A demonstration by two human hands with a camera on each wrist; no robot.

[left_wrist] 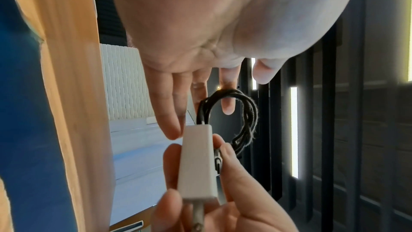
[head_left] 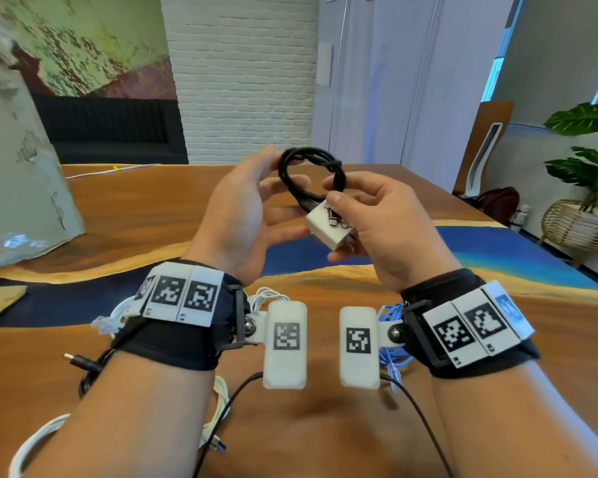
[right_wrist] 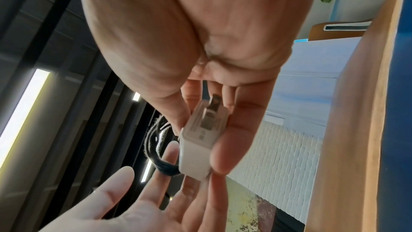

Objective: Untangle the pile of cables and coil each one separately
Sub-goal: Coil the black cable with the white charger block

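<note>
I hold a black braided cable (head_left: pixel 311 167) wound into a small coil above the table, with a white plug adapter (head_left: pixel 328 225) at its lower end. My right hand (head_left: pixel 377 215) grips the adapter, its thumb pressing the cable's connector against the white face. My left hand (head_left: pixel 256 201) has nearly straight fingers; its index finger passes through the coil (left_wrist: pixel 249 112) and its thumb sits by the coil's top. From the right wrist, the adapter (right_wrist: pixel 200 140) shows its metal prongs, with the coil (right_wrist: pixel 156 140) behind it.
Other cables lie on the wood-and-blue table (head_left: pixel 497 243) under my forearms: a thick white one (head_left: pixel 32 439), a blue one (head_left: pixel 390 315), a thin white one (head_left: pixel 266 294) and a black lead with a plug (head_left: pixel 80 360). A grey wrapped object (head_left: pixel 21 174) stands at left.
</note>
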